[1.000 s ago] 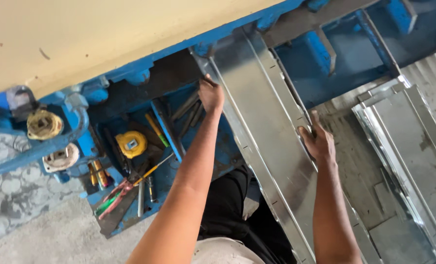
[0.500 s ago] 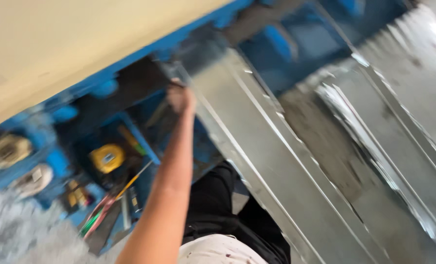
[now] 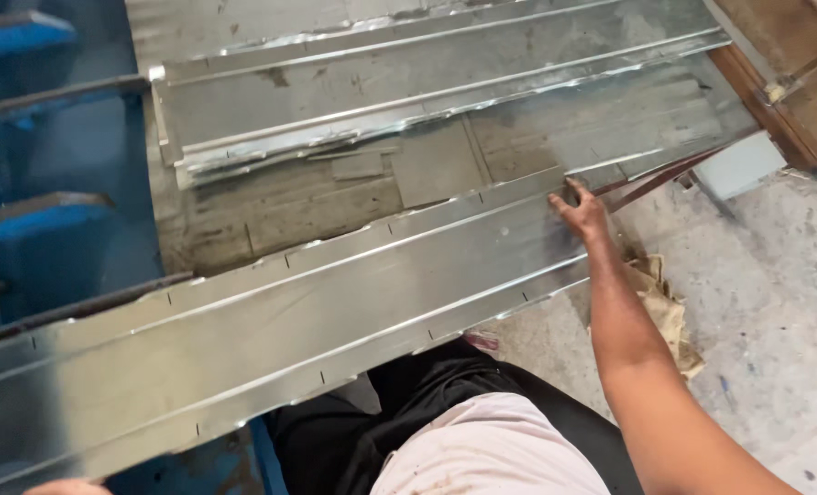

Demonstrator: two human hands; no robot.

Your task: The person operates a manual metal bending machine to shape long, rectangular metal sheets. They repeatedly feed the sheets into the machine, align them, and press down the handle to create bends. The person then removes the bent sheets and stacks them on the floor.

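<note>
Head view: sheet-metal strip (image 3: 271,321) runs lower-left to upper-right.

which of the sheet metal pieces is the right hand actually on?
The long ribbed galvanised steel panel nearest the person: the right hand rests on its far end. The other folded grey metal sheets lie beyond, untouched.

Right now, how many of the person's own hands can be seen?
2. The right hand rests on the far end of the long metal sheet. The left hand barely shows at the bottom left edge, mostly hidden.
</note>
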